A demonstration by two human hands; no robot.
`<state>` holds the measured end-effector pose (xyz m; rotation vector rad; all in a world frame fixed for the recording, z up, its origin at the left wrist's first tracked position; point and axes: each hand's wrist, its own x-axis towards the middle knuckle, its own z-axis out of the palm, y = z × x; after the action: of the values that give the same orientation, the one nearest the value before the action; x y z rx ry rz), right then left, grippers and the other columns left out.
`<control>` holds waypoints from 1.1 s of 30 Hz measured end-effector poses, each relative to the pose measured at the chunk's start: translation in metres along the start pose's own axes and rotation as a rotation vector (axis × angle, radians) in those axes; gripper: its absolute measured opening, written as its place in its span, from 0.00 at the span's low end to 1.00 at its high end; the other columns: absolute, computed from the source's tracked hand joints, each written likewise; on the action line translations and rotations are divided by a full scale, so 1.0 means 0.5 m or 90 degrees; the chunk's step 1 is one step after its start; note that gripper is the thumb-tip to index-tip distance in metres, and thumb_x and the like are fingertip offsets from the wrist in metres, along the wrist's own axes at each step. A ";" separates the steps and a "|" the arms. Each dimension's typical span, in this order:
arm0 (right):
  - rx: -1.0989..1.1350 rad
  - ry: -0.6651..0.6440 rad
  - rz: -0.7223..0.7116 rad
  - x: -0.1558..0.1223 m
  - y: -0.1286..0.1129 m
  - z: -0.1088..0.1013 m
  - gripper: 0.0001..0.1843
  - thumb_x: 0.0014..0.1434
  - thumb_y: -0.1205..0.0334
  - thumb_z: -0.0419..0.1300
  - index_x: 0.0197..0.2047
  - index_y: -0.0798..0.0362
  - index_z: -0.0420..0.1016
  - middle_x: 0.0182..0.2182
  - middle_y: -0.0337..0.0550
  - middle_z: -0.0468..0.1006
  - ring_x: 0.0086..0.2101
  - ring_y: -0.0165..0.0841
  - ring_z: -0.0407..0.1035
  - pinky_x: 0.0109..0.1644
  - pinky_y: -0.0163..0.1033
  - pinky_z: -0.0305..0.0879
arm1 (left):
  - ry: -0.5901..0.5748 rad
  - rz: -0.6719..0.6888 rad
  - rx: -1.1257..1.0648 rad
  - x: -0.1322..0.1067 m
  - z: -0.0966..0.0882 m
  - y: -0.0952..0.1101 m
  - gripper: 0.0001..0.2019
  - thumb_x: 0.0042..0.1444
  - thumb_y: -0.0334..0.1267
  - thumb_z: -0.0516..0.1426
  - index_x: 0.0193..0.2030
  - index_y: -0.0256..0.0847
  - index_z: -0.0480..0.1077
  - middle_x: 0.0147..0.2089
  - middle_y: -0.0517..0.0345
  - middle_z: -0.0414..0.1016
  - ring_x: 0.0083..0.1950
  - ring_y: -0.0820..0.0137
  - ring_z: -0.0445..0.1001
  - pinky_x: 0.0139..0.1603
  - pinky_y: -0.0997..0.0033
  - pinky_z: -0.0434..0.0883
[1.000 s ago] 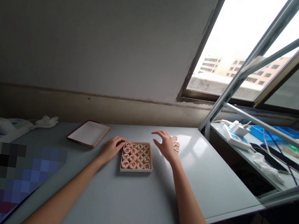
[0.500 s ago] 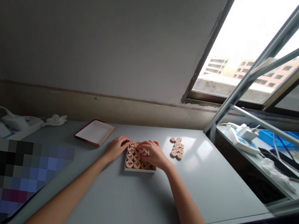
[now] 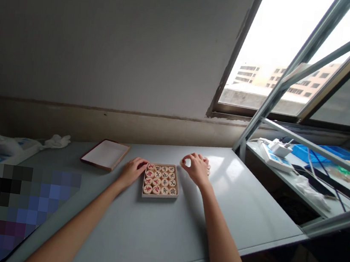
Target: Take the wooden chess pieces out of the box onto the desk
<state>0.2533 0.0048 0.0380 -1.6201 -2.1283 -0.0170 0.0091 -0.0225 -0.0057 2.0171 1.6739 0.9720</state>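
Observation:
A shallow box [image 3: 160,196] of round wooden xiangqi pieces [image 3: 156,182] sits on the table, its pieces lying in rows with red and dark characters facing up. My left hand [image 3: 132,171] is at the box's upper left corner, its fingers and thumb curled against the edge. Right of the box, my right hand [image 3: 198,168] pinches a pale xiangqi piece [image 3: 183,162] between thumb and forefinger. Behind that hand, loose xiangqi pieces [image 3: 208,168] lie mostly hidden.
A box lid [image 3: 104,153] lies inside up, left of my left hand. Power strips with plugs [image 3: 20,149] stand at the far left. A metal frame post [image 3: 262,104] rises at the right, before a side shelf with another power strip [image 3: 274,157] and a blue tray [image 3: 323,152].
My right hand has moved off the box to the right, uncovering the pieces inside, and now covers most of the loose pieces. My left hand stays at the box. The view has shifted slightly.

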 end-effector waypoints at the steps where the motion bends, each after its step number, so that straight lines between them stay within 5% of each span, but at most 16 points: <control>1: -0.042 0.007 0.042 0.001 0.016 0.000 0.08 0.54 0.59 0.54 0.33 0.52 0.72 0.38 0.46 0.72 0.41 0.39 0.60 0.44 0.44 0.48 | -0.001 -0.001 0.000 0.000 0.000 0.000 0.13 0.53 0.40 0.48 0.37 0.38 0.70 0.40 0.53 0.71 0.43 0.65 0.69 0.46 0.66 0.64; 5: -0.103 0.024 0.173 0.007 0.059 0.004 0.09 0.54 0.63 0.53 0.36 0.54 0.73 0.39 0.51 0.70 0.43 0.43 0.59 0.42 0.45 0.50 | 0.000 -0.005 0.005 0.001 0.001 -0.003 0.12 0.53 0.40 0.48 0.37 0.39 0.70 0.40 0.53 0.71 0.44 0.65 0.69 0.46 0.66 0.64; 7: -0.036 0.034 0.166 0.009 0.056 0.001 0.11 0.52 0.64 0.55 0.39 0.52 0.73 0.40 0.49 0.70 0.43 0.42 0.59 0.43 0.45 0.51 | -0.001 -0.004 0.006 0.001 0.001 -0.004 0.12 0.54 0.40 0.48 0.37 0.39 0.70 0.40 0.54 0.71 0.44 0.65 0.69 0.46 0.67 0.64; 10: 0.164 -0.025 -0.022 0.007 0.017 -0.005 0.14 0.51 0.65 0.57 0.43 0.50 0.71 0.39 0.44 0.71 0.42 0.36 0.61 0.44 0.40 0.55 | -0.003 -0.003 0.011 0.001 0.001 -0.005 0.12 0.54 0.39 0.47 0.38 0.39 0.70 0.40 0.53 0.71 0.44 0.65 0.69 0.46 0.67 0.64; 13: 0.280 -0.175 -0.245 -0.006 -0.042 -0.001 0.14 0.51 0.66 0.57 0.43 0.48 0.71 0.40 0.41 0.71 0.41 0.34 0.63 0.45 0.38 0.56 | -0.003 0.000 0.021 -0.001 0.000 -0.002 0.12 0.54 0.39 0.47 0.38 0.38 0.70 0.40 0.53 0.71 0.44 0.65 0.69 0.46 0.67 0.64; 17: 0.282 -0.266 -0.332 -0.027 -0.092 0.012 0.20 0.48 0.74 0.54 0.43 0.46 0.71 0.47 0.39 0.70 0.47 0.34 0.62 0.51 0.40 0.52 | 0.007 -0.004 0.017 -0.004 -0.002 0.004 0.12 0.54 0.38 0.48 0.37 0.38 0.70 0.40 0.53 0.72 0.44 0.66 0.69 0.46 0.68 0.64; 25: 0.270 -0.302 -0.323 -0.028 -0.085 0.014 0.15 0.47 0.68 0.60 0.41 0.47 0.71 0.44 0.40 0.72 0.48 0.36 0.61 0.51 0.41 0.51 | 0.007 -0.002 0.024 -0.002 0.000 0.002 0.12 0.54 0.39 0.48 0.37 0.40 0.71 0.39 0.54 0.72 0.43 0.67 0.69 0.46 0.69 0.64; 33: 0.193 -0.124 -0.184 -0.009 -0.038 -0.017 0.10 0.52 0.53 0.58 0.36 0.47 0.71 0.38 0.40 0.70 0.42 0.35 0.61 0.45 0.40 0.53 | 0.008 0.003 0.027 -0.001 0.001 -0.002 0.12 0.54 0.39 0.48 0.37 0.40 0.70 0.39 0.54 0.72 0.43 0.66 0.69 0.45 0.68 0.64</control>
<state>0.2398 -0.0078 0.0489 -1.1729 -2.3590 0.3672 0.0087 -0.0226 -0.0066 2.0470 1.7109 0.9605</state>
